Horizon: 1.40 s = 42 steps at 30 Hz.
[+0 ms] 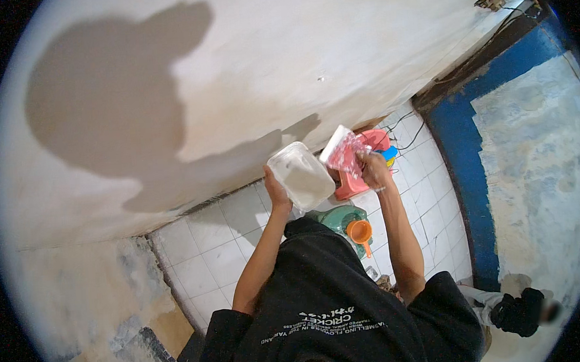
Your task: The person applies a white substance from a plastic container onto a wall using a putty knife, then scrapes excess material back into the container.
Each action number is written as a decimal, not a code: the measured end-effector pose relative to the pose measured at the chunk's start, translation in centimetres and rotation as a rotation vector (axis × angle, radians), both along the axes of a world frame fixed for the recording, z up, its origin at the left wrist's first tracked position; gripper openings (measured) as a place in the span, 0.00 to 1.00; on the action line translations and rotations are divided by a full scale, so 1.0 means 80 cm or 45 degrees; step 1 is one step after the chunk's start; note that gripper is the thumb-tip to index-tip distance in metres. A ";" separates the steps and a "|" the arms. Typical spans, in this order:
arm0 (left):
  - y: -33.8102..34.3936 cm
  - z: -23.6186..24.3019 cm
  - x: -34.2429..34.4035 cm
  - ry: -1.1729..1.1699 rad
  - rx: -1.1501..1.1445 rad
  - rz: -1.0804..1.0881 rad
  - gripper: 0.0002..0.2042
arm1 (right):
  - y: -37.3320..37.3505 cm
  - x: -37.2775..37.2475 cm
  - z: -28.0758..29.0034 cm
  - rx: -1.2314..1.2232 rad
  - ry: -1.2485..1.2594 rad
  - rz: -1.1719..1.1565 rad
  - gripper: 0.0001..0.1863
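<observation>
My left hand (pixel 279 193) is closed on the side of a white rectangular plastic tub (pixel 309 188), tilted so that its pale inside shows. Beside it, my right hand (pixel 375 171) grips a flat red-and-white piece (pixel 345 153) that looks like a printed packet or lid; its exact kind is unclear. The piece is held up near the tub's right rim, apart from it. Below the two hands, an orange cup with a handle (pixel 359 231) rests on a green translucent container (pixel 334 219).
A pink plastic stool or bin (pixel 351 188) stands behind my right hand, with blue and yellow items (pixel 389 155) and dark cables near it. White floor tiles (pixel 218 257) run up to the wall (pixel 244 65). Another person (pixel 520 313) is partly seen at the lower right.
</observation>
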<state>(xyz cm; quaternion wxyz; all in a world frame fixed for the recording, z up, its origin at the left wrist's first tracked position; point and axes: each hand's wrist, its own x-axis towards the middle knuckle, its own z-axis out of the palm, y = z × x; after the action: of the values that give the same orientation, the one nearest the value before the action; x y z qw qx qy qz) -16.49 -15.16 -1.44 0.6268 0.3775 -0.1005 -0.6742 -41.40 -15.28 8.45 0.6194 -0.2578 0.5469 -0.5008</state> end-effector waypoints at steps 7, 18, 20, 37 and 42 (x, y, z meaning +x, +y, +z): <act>0.013 0.011 -0.002 0.171 0.054 0.047 0.33 | -0.168 -0.058 0.025 -0.201 0.392 -0.008 0.11; 0.019 0.016 0.035 0.225 0.180 0.229 0.34 | -0.172 -0.044 0.040 0.129 0.150 -0.059 0.10; 0.022 0.007 0.038 0.242 0.169 0.236 0.34 | -0.194 -0.071 -0.003 0.128 0.073 -0.120 0.10; 0.055 0.009 0.067 -0.122 0.286 0.415 0.32 | -0.203 -0.015 -0.151 -0.114 1.210 -0.659 0.21; 0.076 0.014 0.103 -0.199 0.372 0.416 0.37 | -0.180 0.099 -0.180 -0.089 0.837 -0.975 0.14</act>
<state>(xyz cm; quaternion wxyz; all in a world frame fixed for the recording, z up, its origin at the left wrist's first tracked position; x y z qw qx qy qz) -8.22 -9.12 -0.35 0.6565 0.5265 0.0125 -0.5400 -33.51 -29.66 -5.98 0.1772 -0.2032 0.7512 -0.6025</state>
